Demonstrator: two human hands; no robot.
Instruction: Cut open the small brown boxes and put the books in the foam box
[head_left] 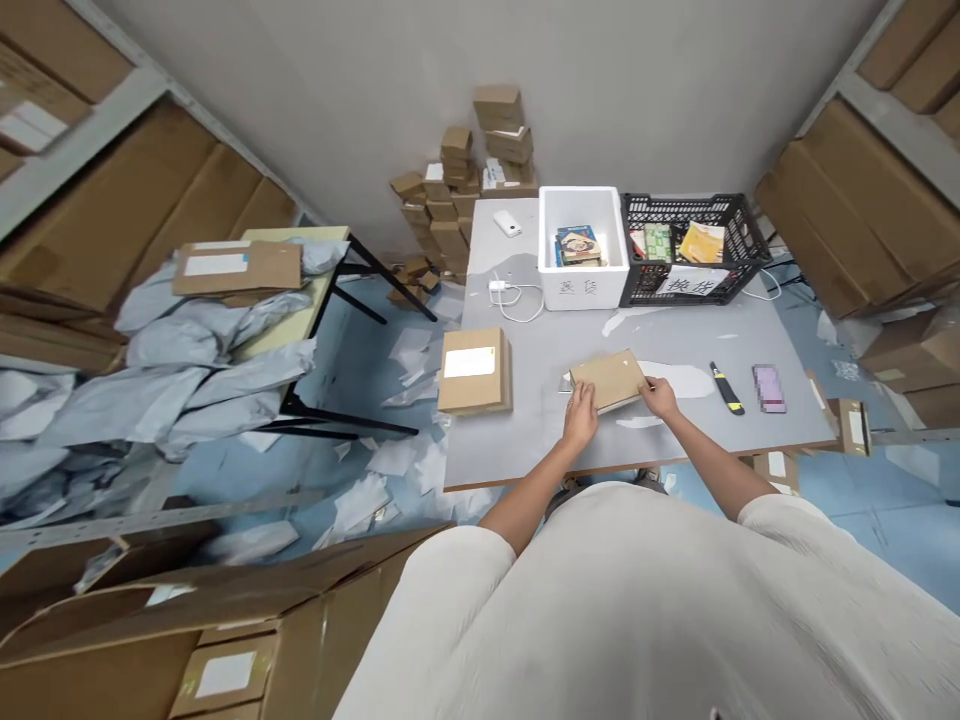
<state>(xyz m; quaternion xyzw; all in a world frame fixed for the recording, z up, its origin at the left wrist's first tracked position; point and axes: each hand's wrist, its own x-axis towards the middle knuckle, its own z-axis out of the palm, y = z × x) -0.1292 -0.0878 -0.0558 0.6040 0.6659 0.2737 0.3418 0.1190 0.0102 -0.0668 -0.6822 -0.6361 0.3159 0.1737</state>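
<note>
A small flat cardboard box (613,376) is at the middle of the grey table, slightly tilted, between my two hands. My left hand (581,415) grips its left near corner, with the fingers over the top face. At its right end, my right hand (660,398) pinches the edge with closed fingers. A taller cardboard box (474,390) with a white label stands to the left. Off to the right lie a black and yellow utility knife (726,390) and a phone (769,388) with a purplish screen.
At the table's (517,455) back stand a white foam bin (583,290) and a black crate (684,285), both with books inside. A white device (507,222) and white cable (529,315) lie left. Grey parcels (176,335) cover a side table; papers (394,455) litter the floor.
</note>
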